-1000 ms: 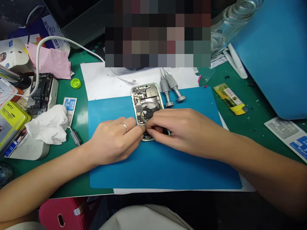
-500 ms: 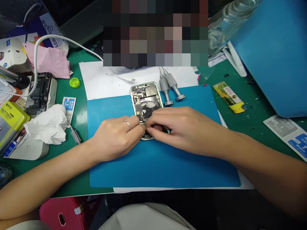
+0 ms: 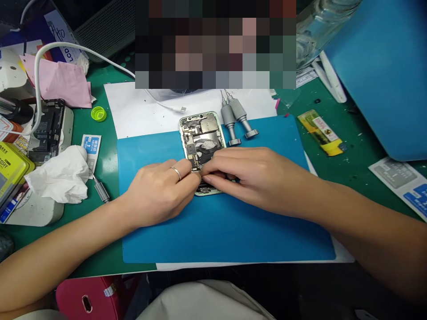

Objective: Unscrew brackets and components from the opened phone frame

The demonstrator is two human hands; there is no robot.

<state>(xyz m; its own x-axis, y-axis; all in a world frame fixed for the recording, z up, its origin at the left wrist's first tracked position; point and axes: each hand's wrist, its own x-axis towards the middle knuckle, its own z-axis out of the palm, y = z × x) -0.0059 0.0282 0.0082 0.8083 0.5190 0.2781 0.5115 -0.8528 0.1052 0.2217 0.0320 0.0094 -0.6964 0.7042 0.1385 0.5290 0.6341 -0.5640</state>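
Observation:
An opened phone [image 3: 208, 138] with its inner parts bare lies upright on a blue mat [image 3: 213, 240]. My left hand [image 3: 167, 191], a ring on one finger, is closed at the phone's lower left edge. From the right, my right hand [image 3: 247, 178] reaches over the lower part of the phone, thumb and index finger pinched together. The fingertips of both hands meet there; whatever they pinch is too small or hidden to make out. Two grey screwdrivers [image 3: 233, 118] lie just beyond the phone's upper right.
White paper [image 3: 126, 106] and a cable lie behind the mat. On the left are a crumpled tissue [image 3: 62, 175], a small screwdriver [image 3: 101, 190], a green cap [image 3: 98, 114] and another opened phone [image 3: 46, 133]. A yellow packet [image 3: 322, 133] and a glass jar [image 3: 323, 31] stand right.
The view has shifted slightly, so things at the left appear further left. Both hands stay at the phone's lower part, with only slight finger movement.

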